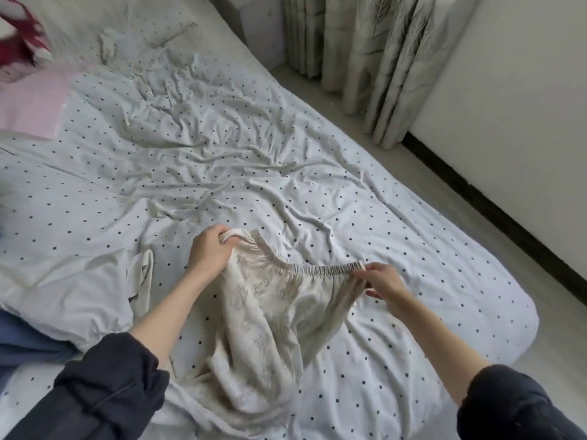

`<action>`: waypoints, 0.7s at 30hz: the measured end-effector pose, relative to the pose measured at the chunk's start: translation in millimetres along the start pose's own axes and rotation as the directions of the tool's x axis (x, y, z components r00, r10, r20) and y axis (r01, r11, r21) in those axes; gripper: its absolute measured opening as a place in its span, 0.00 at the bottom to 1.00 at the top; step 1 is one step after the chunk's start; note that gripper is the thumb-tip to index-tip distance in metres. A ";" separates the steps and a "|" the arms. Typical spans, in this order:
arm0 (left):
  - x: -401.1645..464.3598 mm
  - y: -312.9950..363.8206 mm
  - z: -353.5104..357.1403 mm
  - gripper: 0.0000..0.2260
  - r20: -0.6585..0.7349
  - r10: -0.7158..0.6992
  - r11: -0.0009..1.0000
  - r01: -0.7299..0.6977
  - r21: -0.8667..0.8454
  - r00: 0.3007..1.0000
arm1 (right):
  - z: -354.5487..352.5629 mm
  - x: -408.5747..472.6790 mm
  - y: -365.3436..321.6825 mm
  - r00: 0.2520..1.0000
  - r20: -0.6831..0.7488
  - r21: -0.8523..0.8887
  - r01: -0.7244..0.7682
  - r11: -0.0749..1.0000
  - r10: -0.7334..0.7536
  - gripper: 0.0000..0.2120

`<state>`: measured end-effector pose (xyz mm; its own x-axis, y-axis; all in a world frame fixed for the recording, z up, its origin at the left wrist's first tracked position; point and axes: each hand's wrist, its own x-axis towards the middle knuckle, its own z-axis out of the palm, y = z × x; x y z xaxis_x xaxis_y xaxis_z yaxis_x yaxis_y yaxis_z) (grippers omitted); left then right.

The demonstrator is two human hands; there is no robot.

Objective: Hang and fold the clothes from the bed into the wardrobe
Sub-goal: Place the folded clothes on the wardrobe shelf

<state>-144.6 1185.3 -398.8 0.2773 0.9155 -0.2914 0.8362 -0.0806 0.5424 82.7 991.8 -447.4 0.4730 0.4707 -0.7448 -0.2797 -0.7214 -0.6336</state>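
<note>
Now, hands: my left hand (pixel 209 250) and right hand (pixel 381 281) each grip an end of the elastic waistband.
Garment: cream trousers (pixel 270 328) stretched between them, draping onto the bed (pixel 222 154).
Hidden: trouser legs bunched, hems indistinct.

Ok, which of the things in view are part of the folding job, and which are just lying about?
Job:
- cream garment, held up by its elastic waistband
- left hand, gripping one end of the waistband
- right hand, pinching the other end
- blue clothing at the left edge, probably next

Lying about:
- dotted sheet
- pink pillow
- curtain
</note>
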 end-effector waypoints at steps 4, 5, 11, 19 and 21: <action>-8.9 30.2 -53.9 0.06 -0.191 0.104 0.980 -0.133 -0.145 0.976 | -5.8 -37.8 -53.1 0.980 -0.070 0.177 0.194 0.965 -0.185 0.04; -9.9 35.4 -63.3 0.06 -0.229 0.118 0.975 -0.156 -0.157 0.966 | -6.6 -45.9 -60.8 0.972 -0.080 0.193 0.234 0.953 -0.222 0.04; -44.5 73.4 -149.8 0.05 -0.456 0.210 0.914 -0.340 -0.223 0.865 | -13.2 -125.0 -111.7 0.882 -0.079 0.325 0.463 0.825 -0.464 0.04; -90.0 90.0 -209.2 0.08 -0.493 0.307 0.894 -0.425 -0.145 0.814 | -47.8 -216.8 -138.7 0.688 -0.318 0.245 0.724 0.645 -0.652 0.04; -102.9 103.2 -232.5 0.07 -0.534 0.341 0.846 -0.501 -0.185 0.773 | -56.1 -247.8 -158.6 0.572 -0.387 0.156 0.813 0.561 -0.723 0.03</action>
<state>-196.8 1174.4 -129.6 0.2467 0.8912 0.3806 0.4805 -0.4535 0.7506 56.8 961.1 -150.7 0.7962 0.5944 0.1129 0.0978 0.0576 -0.9935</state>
